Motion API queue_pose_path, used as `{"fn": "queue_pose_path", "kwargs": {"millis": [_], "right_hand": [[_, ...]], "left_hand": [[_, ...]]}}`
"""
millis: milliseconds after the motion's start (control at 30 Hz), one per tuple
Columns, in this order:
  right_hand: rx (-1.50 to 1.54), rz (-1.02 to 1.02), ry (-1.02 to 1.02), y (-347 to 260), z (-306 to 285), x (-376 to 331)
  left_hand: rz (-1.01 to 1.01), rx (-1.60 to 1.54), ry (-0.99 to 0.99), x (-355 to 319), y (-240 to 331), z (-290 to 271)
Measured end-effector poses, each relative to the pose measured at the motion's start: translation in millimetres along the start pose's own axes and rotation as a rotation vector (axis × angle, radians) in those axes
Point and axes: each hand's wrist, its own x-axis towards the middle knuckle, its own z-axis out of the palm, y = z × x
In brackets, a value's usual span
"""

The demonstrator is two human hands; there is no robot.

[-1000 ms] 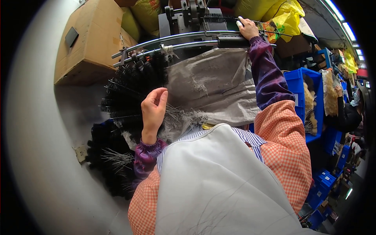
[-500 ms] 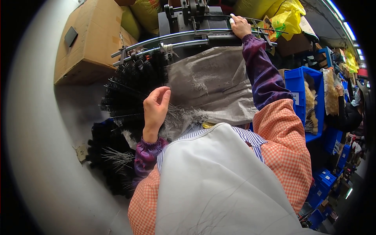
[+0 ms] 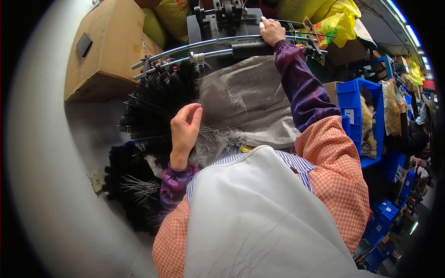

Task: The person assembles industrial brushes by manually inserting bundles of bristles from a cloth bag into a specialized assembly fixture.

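One left hand [image 3: 184, 132] is being held near black brushes [image 3: 155, 99], the right hand [image 3: 272, 32] at a far machine [image 3: 227, 28], neither grip being discernible.

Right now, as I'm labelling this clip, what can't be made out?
Head view:
Right hand: its back hides the palm and any grip.
Machine: top cut off by the upper edge.
Cardboard box: its walls hide any contents.
Lower-right blue bin: contents too small to tell.

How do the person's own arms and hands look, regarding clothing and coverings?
Shiny purple sleeve covers with gathered cuffs go over both forearms; above them come orange-and-white checked sleeves. The right hand has a white covering near its fingertips; the left hand shows no glove or wrapping.
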Motion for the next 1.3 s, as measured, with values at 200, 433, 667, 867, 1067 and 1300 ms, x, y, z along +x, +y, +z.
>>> {"fn": "queue_pose_path", "kwargs": {"millis": [200,433,667,867,1067,1300], "right_hand": [[0.025,0.002,0.019,-25.7,2.5,-3.2],[0.016,0.011,-0.021,-66.4,2.1,-7.3],[0.031,0.012,-0.026,-88.8,4.5,-7.1],[0.042,-0.044,0.008,-90.1,5.4,-6.7],[-0.036,0.010,-0.141,-51.0,-20.9,-9.9],[0.032,-0.016,0.052,-51.2,1.0,-5.9]], "left_hand": [[0.001,-0.002,0.008,-0.8,-0.2,-0.5],[-0.005,0.001,-0.005,-3.0,1.5,-0.6],[0.011,0.020,-0.008,-0.1,5.7,-0.2],[0.137,0.141,0.081,10.2,23.1,-1.8],[0.506,0.761,0.441,23.9,32.9,-26.6],[0.328,1.006,0.493,7.9,-16.2,-64.3]]}}
